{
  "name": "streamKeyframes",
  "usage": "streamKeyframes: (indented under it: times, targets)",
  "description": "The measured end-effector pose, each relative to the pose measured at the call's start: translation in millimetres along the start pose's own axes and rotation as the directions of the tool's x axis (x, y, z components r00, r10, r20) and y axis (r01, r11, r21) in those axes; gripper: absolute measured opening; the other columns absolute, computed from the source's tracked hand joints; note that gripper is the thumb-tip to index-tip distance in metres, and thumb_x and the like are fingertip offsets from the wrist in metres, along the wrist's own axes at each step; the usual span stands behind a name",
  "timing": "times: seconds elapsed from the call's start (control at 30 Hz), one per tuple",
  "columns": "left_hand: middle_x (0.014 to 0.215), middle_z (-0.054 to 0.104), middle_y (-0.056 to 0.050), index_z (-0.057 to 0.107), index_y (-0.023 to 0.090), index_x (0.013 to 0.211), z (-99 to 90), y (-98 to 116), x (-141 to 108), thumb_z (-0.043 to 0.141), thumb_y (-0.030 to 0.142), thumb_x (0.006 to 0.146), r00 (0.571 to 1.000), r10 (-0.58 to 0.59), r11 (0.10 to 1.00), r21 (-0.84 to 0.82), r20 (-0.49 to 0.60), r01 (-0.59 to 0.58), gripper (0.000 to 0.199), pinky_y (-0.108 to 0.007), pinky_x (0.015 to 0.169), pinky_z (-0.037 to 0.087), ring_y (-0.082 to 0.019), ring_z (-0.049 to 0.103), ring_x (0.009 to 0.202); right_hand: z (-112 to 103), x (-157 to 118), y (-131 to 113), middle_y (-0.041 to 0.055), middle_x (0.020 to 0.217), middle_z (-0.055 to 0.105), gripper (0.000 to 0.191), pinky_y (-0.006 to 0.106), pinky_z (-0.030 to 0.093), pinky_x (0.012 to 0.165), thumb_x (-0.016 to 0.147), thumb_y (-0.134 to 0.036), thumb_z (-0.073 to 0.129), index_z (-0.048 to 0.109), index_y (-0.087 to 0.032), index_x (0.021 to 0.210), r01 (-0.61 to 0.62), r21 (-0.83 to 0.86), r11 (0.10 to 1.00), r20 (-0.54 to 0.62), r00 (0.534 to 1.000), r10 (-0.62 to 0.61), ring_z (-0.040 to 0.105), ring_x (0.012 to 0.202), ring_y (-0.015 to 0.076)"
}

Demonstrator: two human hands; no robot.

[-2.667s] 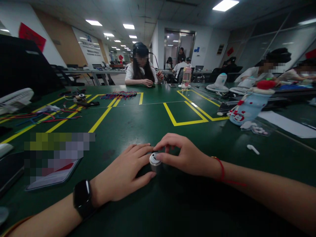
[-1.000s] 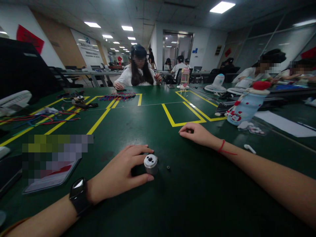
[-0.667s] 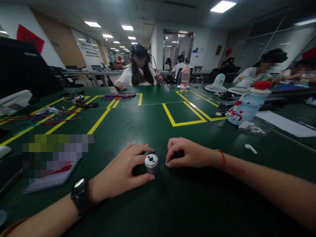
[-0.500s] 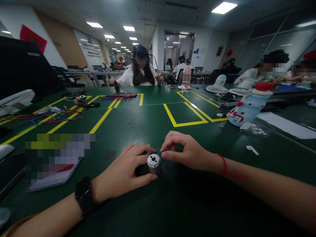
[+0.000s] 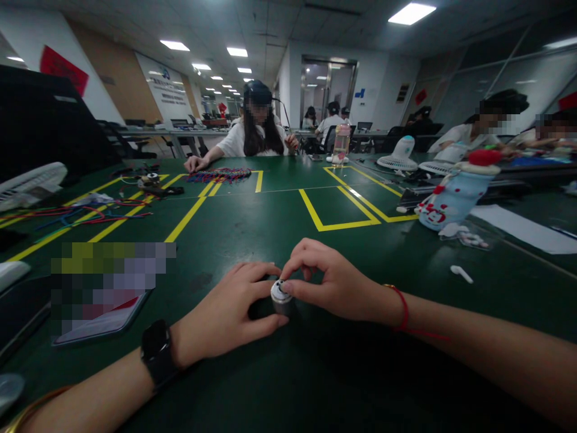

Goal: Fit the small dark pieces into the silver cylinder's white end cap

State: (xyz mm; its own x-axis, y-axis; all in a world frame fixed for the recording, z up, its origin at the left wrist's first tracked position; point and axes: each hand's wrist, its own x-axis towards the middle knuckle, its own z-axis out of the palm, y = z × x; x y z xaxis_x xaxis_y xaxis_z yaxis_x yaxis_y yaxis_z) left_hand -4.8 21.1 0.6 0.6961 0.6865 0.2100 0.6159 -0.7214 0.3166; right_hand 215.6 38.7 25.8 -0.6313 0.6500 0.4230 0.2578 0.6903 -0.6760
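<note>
A small silver metal cylinder (image 5: 282, 304) stands upright on the green table, with dark holes in its pale top face. My left hand (image 5: 234, 313) curls around its left side, thumb in front and fingers at the side and behind, holding it. A black watch (image 5: 157, 352) is on that wrist. My right hand (image 5: 327, 279) has thumb and forefinger pinched at the cylinder's top, covering its right part. Whatever small piece lies between those fingertips is too hidden to make out.
On the left lie a phone-like flat item (image 5: 108, 300), blurred out, and loose coloured wires (image 5: 90, 213). To the right are a blue bottle (image 5: 455, 195), a white earbud (image 5: 461, 273) and paper (image 5: 523, 228). Across the table a person (image 5: 256, 126) sits by a wire bundle (image 5: 219, 175).
My right hand has moved left, from beside the cylinder onto its top. My left hand stays around it. The person opposite has lowered a hand to the table beside the wire bundle.
</note>
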Motion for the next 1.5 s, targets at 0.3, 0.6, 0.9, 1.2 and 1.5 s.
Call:
streamKeyframes:
  times: [0.3,0.6,0.9,1.2,1.5]
  targets:
    - [0.13,0.052,-0.006,0.062,0.026,0.113,-2.6,-0.9,0.9,0.064,0.04,0.086,1.0,0.006,1.0,-0.019,0.015,-0.006,0.031,-0.046,0.099,0.04,-0.029,0.049,0.116,-12.7,-0.5,19.6,0.003,0.09,0.058,0.022,0.025,0.043,0.064,0.083,-0.037,0.064,0.066,-0.016,0.088,-0.167,0.109,0.98,-0.085,0.981,0.177,0.05,0.07,0.0106]
    - [0.133,0.05,-0.004,0.061,0.028,0.117,-2.0,-6.7,-0.4,0.063,0.042,0.088,1.0,-0.003,0.999,-0.032,0.029,0.004,0.032,-0.047,0.103,0.036,-0.028,0.046,0.122,-52.5,-0.6,103.1,-0.0023,0.065,0.051,0.026,0.025,0.036,0.053,0.078,-0.042,0.062,0.059,-0.016,0.08,-0.377,0.425,0.823,-0.439,0.709,0.552,0.044,0.055,0.009]
    - [0.134,0.05,-0.005,0.061,0.029,0.119,1.5,-9.6,0.4,0.063,0.041,0.088,1.0,0.007,1.0,-0.029,0.018,-0.007,0.033,-0.047,0.103,0.037,-0.029,0.046,0.122,-49.0,-3.3,104.7,-0.0001,0.072,0.056,0.029,0.025,0.038,0.056,0.079,-0.043,0.062,0.06,-0.015,0.082,-0.398,0.327,0.857,-0.401,0.763,0.507,0.048,0.059,0.0099]
    - [0.134,0.05,-0.005,0.062,0.028,0.117,-1.2,-5.3,1.6,0.064,0.041,0.087,1.0,-0.001,1.0,-0.029,0.013,0.001,0.033,-0.047,0.102,0.037,-0.029,0.047,0.121,-23.1,-6.5,61.9,0.0014,0.079,0.065,0.017,0.025,0.037,0.06,0.082,-0.032,0.064,0.072,-0.018,0.084,-0.341,-0.107,0.934,-0.013,0.94,0.342,0.051,0.065,0.0106]
    - [0.131,0.051,-0.006,0.062,0.029,0.116,1.4,-5.1,1.1,0.065,0.041,0.086,1.0,0.007,1.0,-0.013,-0.004,-0.007,0.033,-0.047,0.098,0.04,-0.029,0.049,0.116,5.6,-4.0,6.2,0.0032,0.094,0.063,0.016,0.028,0.045,0.079,0.085,-0.03,0.064,0.071,-0.02,0.095,-0.086,0.04,0.995,-0.041,0.995,0.088,0.057,0.086,0.0139]
